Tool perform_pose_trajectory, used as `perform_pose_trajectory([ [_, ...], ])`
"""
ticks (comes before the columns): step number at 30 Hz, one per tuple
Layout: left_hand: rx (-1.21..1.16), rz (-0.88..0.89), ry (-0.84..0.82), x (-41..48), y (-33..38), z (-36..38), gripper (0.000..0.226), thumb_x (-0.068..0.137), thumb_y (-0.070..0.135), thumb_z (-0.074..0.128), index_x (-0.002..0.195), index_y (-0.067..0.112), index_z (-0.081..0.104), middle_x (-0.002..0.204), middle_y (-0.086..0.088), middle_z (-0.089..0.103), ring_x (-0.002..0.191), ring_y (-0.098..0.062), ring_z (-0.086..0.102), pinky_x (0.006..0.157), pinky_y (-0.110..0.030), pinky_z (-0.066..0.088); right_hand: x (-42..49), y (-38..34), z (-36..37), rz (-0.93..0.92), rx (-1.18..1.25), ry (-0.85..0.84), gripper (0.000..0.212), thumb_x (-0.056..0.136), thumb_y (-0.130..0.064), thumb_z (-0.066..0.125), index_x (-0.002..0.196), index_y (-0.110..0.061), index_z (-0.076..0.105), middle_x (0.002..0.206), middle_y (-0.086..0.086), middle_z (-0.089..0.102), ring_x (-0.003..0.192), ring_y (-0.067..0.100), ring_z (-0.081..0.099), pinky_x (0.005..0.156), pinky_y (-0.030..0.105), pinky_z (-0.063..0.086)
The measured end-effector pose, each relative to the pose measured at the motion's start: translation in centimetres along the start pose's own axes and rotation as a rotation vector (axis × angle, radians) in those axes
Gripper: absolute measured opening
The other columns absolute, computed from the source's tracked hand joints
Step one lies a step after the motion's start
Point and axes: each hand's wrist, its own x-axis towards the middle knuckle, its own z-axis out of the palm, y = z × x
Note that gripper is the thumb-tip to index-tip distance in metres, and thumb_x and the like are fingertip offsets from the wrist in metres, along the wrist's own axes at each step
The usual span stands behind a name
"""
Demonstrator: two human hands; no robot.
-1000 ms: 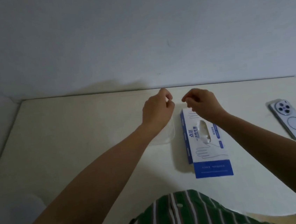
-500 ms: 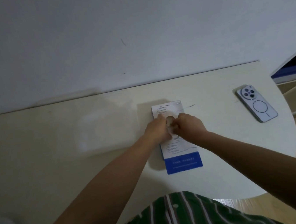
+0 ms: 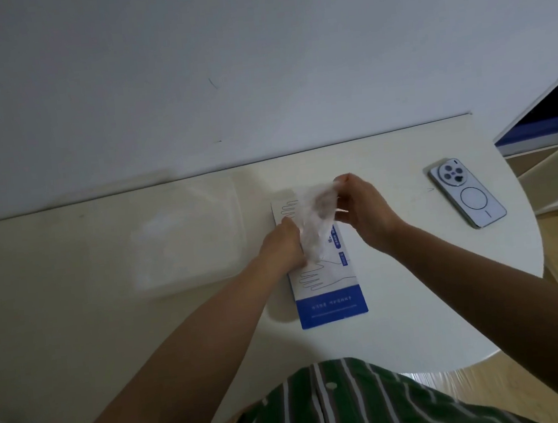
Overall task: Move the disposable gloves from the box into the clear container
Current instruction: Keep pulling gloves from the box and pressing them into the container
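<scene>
A white and blue glove box (image 3: 327,292) lies flat on the white table (image 3: 75,319). My right hand (image 3: 364,212) pinches a thin translucent glove (image 3: 316,221) and holds it up above the box's opening. My left hand (image 3: 283,245) rests on the box's left side at the glove's lower end; whether it grips the glove I cannot tell. The clear container (image 3: 187,234) sits on the table to the left of the box, faint and blurred.
A smartphone (image 3: 467,192) lies face down near the table's right edge. White shelving with a blue item (image 3: 545,135) stands past that edge. A wall runs along the table's far side. My striped shirt (image 3: 343,408) fills the bottom.
My hands moved from behind the box down to its opening, then my right hand rose, pulling a glove out. The view swung left, so box and phone shifted.
</scene>
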Motion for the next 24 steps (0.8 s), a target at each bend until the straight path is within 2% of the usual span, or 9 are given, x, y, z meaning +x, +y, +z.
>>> perform_pose_trajectory([
  [3,-0.025,0.097,-0.023,-0.3,0.0,-0.5,0.022,0.085,0.011,0.066,0.104,0.005,0.058,0.099,-0.007,0.059,0.093,-0.024,0.058,0.071,-0.028,0.044,-0.5,-2.2,-0.1,0.017,0.197,0.071,0.034,0.09,-0.009,0.035,0.066,-0.009,0.059,0.068,0.008,0.064,0.065,0.021,0.059,0.053,0.026,0.041],
  [5,-0.13,0.111,-0.021,0.0,-0.2,-0.9,0.004,0.09,0.009,0.056,0.091,0.006,0.059,0.085,-0.007,0.058,0.087,-0.026,0.059,0.07,-0.029,0.047,-0.5,-2.6,-0.4,0.045,0.215,0.112,0.03,0.089,-0.013,0.037,0.07,-0.011,0.061,0.072,0.009,0.057,0.065,0.019,0.05,0.055,0.027,0.036],
  [7,-0.41,0.026,0.013,0.2,-0.2,-1.6,0.019,0.097,0.012,0.044,0.101,0.002,0.059,0.08,-0.009,0.059,0.072,-0.026,0.061,0.068,-0.035,0.052,-0.5,-2.4,-0.6,0.076,0.182,0.108,0.024,0.088,-0.016,0.039,0.081,-0.011,0.061,0.081,0.011,0.056,0.071,0.021,0.049,0.06,0.027,0.038],
  [9,-0.837,-0.032,0.056,-0.2,0.1,-3.1,0.03,0.099,0.013,0.032,0.107,0.001,0.058,0.082,-0.013,0.061,0.063,-0.023,0.059,0.063,-0.036,0.054,-0.7,-2.5,-0.3,0.08,0.133,0.088,0.022,0.092,-0.016,0.036,0.085,-0.011,0.056,0.078,0.008,0.056,0.065,0.017,0.052,0.053,0.021,0.043],
  [12,-1.31,-0.087,0.077,-1.4,0.4,-5.8,0.048,0.099,0.031,0.025,0.091,0.002,0.063,0.081,-0.016,0.064,0.063,-0.024,0.059,0.061,-0.032,0.05,-0.7,-2.4,0.6,0.01,0.002,0.05,0.019,0.097,-0.012,0.035,0.084,-0.014,0.048,0.073,0.002,0.051,0.062,0.013,0.05,0.048,0.019,0.045],
  [15,-1.261,-0.137,0.04,-2.3,-0.8,-7.6,0.085,0.089,0.074,0.022,0.089,0.002,0.067,0.078,-0.014,0.068,0.065,-0.025,0.063,0.062,-0.031,0.053,-0.1,-2.2,1.3,-0.095,-0.132,-0.064,0.014,0.096,-0.003,0.045,0.088,-0.015,0.048,0.076,0.002,0.056,0.062,0.012,0.054,0.05,0.019,0.041],
  [19,-1.144,-0.18,-0.064,-3.0,-2.9,-9.2,0.108,0.066,0.094,0.028,0.104,0.0,0.065,0.083,-0.013,0.069,0.067,-0.024,0.066,0.061,-0.031,0.054,0.4,-2.4,3.0,-0.231,-0.406,-0.213,0.015,0.09,0.004,0.055,0.093,-0.01,0.052,0.086,0.001,0.057,0.069,0.006,0.051,0.057,0.016,0.04],
  [21,-1.124,-0.142,-0.09,-3.8,-3.6,-9.9,0.091,0.068,0.086,0.045,0.101,0.005,0.066,0.082,-0.01,0.067,0.067,-0.022,0.065,0.062,-0.03,0.054,0.7,-2.5,4.1,-0.295,-0.53,-0.278,0.021,0.085,0.009,0.056,0.096,-0.008,0.056,0.094,-0.001,0.061,0.081,0.013,0.057,0.07,0.021,0.046],
  [24,-1.029,-0.012,0.057,-4.6,-4.7,-10.1,0.027,0.089,0.034,0.066,0.091,0.008,0.068,0.078,-0.008,0.068,0.068,-0.019,0.062,0.067,-0.029,0.053,1.1,-2.5,5.8,-0.295,-0.568,-0.322,0.034,0.083,0.007,0.06,0.108,-0.015,0.057,0.112,0.001,0.061,0.097,0.024,0.06,0.08,0.031,0.051],
])
